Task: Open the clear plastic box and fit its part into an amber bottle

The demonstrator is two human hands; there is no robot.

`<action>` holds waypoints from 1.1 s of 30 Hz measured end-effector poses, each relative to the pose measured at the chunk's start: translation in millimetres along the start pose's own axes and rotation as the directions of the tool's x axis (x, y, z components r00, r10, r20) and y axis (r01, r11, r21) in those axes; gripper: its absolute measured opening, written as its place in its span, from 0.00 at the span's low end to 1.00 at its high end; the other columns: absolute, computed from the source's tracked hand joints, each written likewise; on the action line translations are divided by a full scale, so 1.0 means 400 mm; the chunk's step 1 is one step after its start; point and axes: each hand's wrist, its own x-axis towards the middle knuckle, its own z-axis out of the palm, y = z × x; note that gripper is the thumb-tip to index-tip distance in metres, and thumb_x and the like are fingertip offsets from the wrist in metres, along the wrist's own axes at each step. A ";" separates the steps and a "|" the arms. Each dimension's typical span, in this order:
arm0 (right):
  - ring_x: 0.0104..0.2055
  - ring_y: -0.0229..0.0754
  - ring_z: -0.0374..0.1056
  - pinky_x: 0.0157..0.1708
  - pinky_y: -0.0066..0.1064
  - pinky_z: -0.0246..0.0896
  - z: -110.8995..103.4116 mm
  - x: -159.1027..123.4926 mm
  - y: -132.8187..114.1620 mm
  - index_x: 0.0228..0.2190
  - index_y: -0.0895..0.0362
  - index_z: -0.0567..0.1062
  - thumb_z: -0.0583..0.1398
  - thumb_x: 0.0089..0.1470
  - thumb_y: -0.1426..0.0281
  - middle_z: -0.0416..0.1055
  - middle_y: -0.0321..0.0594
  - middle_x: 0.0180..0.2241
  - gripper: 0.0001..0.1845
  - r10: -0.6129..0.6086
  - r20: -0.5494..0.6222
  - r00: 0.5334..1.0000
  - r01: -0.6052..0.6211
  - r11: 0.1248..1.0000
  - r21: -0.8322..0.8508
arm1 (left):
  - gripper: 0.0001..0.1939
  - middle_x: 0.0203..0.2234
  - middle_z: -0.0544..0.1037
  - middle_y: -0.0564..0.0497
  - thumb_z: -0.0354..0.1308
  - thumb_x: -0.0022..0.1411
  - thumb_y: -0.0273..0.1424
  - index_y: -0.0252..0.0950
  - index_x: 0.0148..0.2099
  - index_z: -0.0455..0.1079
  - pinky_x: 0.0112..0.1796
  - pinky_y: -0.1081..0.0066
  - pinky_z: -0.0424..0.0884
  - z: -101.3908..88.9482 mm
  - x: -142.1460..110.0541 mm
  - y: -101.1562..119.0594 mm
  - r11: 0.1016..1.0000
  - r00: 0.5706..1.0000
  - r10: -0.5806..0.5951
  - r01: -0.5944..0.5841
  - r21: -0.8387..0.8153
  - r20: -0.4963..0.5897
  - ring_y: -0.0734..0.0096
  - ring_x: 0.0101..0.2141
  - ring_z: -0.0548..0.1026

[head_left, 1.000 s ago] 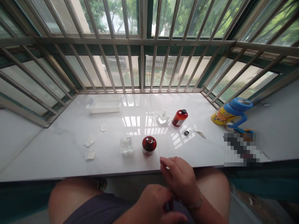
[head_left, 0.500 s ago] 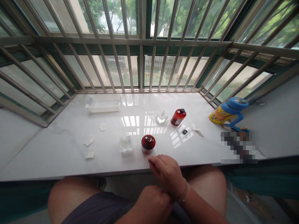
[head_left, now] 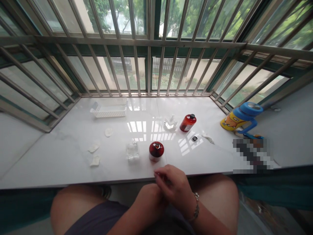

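Note:
My right hand (head_left: 174, 186) is just off the front edge of the white counter. Its fingers are curled toward the thumb; whether anything small is between them is hidden. My left hand (head_left: 150, 199) lies against it from below left, its fingers hidden behind the right hand. Nearest to the hands, on the counter, stands a dark red round bottle (head_left: 156, 151) with an opening on top. To its left is a clear square glass bottle (head_left: 132, 152). Farther back are a clear glass bottle (head_left: 170, 123) and a red bottle with a black cap (head_left: 188, 123).
The white counter (head_left: 61, 163) holds a white perforated basket (head_left: 110, 111), several white pads (head_left: 95, 160), a small black cap (head_left: 194, 138) and a crumpled white scrap (head_left: 208, 139). A blue-and-yellow handled flask (head_left: 241, 116) stands right, by a blurred-out patch. Metal bars (head_left: 149, 71) line the window.
My left hand has moved up and left, from my right wrist toward the right hand's fingers. The right hand has turned and dropped slightly, showing more of the bracelet. The bottles have stayed put.

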 end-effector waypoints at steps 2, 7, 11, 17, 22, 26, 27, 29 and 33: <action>0.36 0.44 0.75 0.38 0.37 0.72 -0.023 0.015 0.024 0.45 0.51 0.78 0.62 0.67 0.74 0.78 0.38 0.34 0.08 -0.024 -0.070 0.997 0.018 0.996 -0.083 | 0.09 0.30 0.84 0.48 0.59 0.70 0.30 0.40 0.39 0.80 0.33 0.69 0.70 -0.054 -0.018 -0.010 0.996 1.000 0.005 -0.006 0.088 0.010 0.62 0.30 0.81; 0.55 0.55 0.71 0.55 0.53 0.73 -0.036 0.048 0.091 0.63 0.49 0.71 0.63 0.68 0.68 0.74 0.50 0.55 0.24 0.005 -0.045 0.999 -0.018 0.958 -0.285 | 0.07 0.31 0.82 0.50 0.57 0.75 0.30 0.39 0.42 0.76 0.37 0.70 0.72 -0.126 -0.001 0.000 0.966 0.961 0.137 -0.076 0.245 -0.242 0.66 0.32 0.80; 0.60 0.59 0.69 0.58 0.58 0.73 -0.014 0.057 0.122 0.71 0.46 0.64 0.64 0.68 0.63 0.65 0.53 0.65 0.34 0.052 0.076 0.996 -0.020 0.926 -0.377 | 0.05 0.35 0.82 0.50 0.59 0.73 0.25 0.40 0.44 0.75 0.41 0.68 0.74 -0.173 0.025 0.001 0.947 0.901 0.242 -0.138 0.291 -0.360 0.65 0.37 0.80; 0.66 0.59 0.66 0.62 0.58 0.71 -0.006 0.049 0.116 0.73 0.49 0.57 0.64 0.68 0.65 0.65 0.54 0.66 0.38 0.010 -0.035 0.999 -0.020 0.957 -0.290 | 0.09 0.46 0.81 0.47 0.63 0.71 0.25 0.41 0.52 0.75 0.53 0.60 0.76 -0.233 0.045 -0.043 0.910 0.826 0.282 -0.068 0.410 -0.488 0.59 0.49 0.79; 0.54 0.51 0.73 0.53 0.48 0.74 -0.014 0.036 0.111 0.59 0.51 0.71 0.61 0.69 0.73 0.76 0.48 0.51 0.19 -0.030 -0.162 0.986 -0.007 0.975 -0.223 | 0.17 0.53 0.79 0.42 0.65 0.71 0.35 0.40 0.58 0.71 0.59 0.50 0.74 -0.258 0.058 -0.116 0.898 0.785 0.177 0.119 0.424 -0.593 0.52 0.56 0.77; 0.42 0.47 0.74 0.44 0.41 0.71 -0.016 0.030 0.104 0.43 0.51 0.74 0.63 0.68 0.74 0.77 0.41 0.39 0.05 -0.052 -0.177 0.983 0.012 0.975 -0.222 | 0.27 0.58 0.76 0.40 0.66 0.69 0.42 0.39 0.64 0.68 0.61 0.46 0.74 -0.268 0.079 -0.182 0.904 0.780 0.059 0.223 0.365 -0.622 0.47 0.59 0.75; 0.41 0.47 0.74 0.43 0.41 0.70 -0.015 0.030 0.100 0.41 0.51 0.74 0.63 0.68 0.73 0.77 0.40 0.38 0.04 -0.043 -0.165 0.985 0.008 0.978 -0.210 | 0.28 0.59 0.76 0.39 0.67 0.68 0.43 0.39 0.64 0.68 0.61 0.45 0.74 -0.269 0.085 -0.197 0.905 0.780 0.029 0.245 0.348 -0.625 0.47 0.59 0.75; 0.40 0.46 0.74 0.42 0.40 0.69 -0.012 0.027 0.093 0.39 0.52 0.73 0.63 0.68 0.72 0.77 0.40 0.36 0.05 -0.025 -0.134 0.991 -0.001 0.982 -0.189 | 0.28 0.58 0.77 0.39 0.67 0.67 0.45 0.38 0.63 0.69 0.61 0.44 0.74 -0.272 0.097 -0.223 0.903 0.781 -0.026 0.286 0.320 -0.623 0.46 0.59 0.76; 0.39 0.46 0.73 0.41 0.39 0.68 -0.001 0.009 0.087 0.38 0.52 0.73 0.62 0.69 0.72 0.77 0.39 0.36 0.05 -0.005 -0.085 0.996 -0.010 0.984 -0.180 | 0.22 0.57 0.80 0.41 0.70 0.64 0.45 0.40 0.54 0.75 0.63 0.43 0.72 -0.277 0.115 -0.259 0.907 0.803 -0.073 0.300 0.295 -0.591 0.45 0.59 0.77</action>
